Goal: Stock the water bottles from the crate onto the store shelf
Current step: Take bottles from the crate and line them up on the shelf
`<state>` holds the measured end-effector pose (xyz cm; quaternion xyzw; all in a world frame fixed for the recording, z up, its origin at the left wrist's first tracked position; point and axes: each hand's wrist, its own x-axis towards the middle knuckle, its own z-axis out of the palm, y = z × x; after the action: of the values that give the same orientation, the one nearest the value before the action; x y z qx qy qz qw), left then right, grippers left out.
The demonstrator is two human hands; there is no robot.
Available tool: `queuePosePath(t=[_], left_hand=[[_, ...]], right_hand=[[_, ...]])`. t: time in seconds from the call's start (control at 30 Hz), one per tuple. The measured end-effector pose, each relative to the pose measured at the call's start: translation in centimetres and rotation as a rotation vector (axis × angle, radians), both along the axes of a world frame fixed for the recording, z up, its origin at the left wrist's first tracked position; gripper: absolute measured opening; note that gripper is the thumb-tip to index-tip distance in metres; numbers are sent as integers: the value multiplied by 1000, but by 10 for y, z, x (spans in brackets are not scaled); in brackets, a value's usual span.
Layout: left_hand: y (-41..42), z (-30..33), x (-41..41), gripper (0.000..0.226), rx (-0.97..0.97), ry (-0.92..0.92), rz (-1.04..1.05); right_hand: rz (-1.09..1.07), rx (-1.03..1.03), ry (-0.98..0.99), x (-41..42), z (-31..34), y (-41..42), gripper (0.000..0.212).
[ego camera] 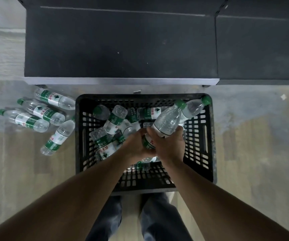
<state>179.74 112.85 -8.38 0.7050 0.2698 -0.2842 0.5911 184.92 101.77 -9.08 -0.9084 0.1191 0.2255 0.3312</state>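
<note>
Gripping a water bottle (169, 121) by its lower body, the right hand (170, 145) lifts it over the black crate (210, 136); the left hand (136, 145) seemingly closes around another. Keeping each upright should ease placement on the dark shelf (119, 46).

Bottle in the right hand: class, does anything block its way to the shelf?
Nothing visible does. The right hand holds the bottle above the crate, and the dark shelf beyond lies bare.
</note>
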Motion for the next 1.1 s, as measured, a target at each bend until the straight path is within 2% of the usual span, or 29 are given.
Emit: queuePosePath(t=[0.2,0.33,0.43,0.57,0.63,0.73,0.8,0.87,0.97,1.1], left_hand=[[23,66,-5,93,-1,51,7],[42,127,-2,97,1,63,83],[54,190,4,92,-71,27,118],[66,282,13,46,-72,-128,126],[74,326,11,34,-96,-163,143],[86,382,4,36,-151,-154,221],[92,414,-3,46,-140,-134,220],[98,448,-8,55,-135,-122,206],[110,500,-12,58,-113,-129,157],[131,568,-15,60,44,-143,146]], right_hand=[[100,-11,-55,18,81,8,88],[130,53,-109,31,150,21,73],[177,122,-154,38,209,36,63],[278,179,-240,45,290,54,56],[313,178,-232,50,329,63,60],[310,184,-137,57,387,77,63],[312,197,-112,58,423,83,61],[343,200,-133,55,458,86,61],[381,228,-179,48,510,92,58],[407,297,-222,37,577,104,53]])
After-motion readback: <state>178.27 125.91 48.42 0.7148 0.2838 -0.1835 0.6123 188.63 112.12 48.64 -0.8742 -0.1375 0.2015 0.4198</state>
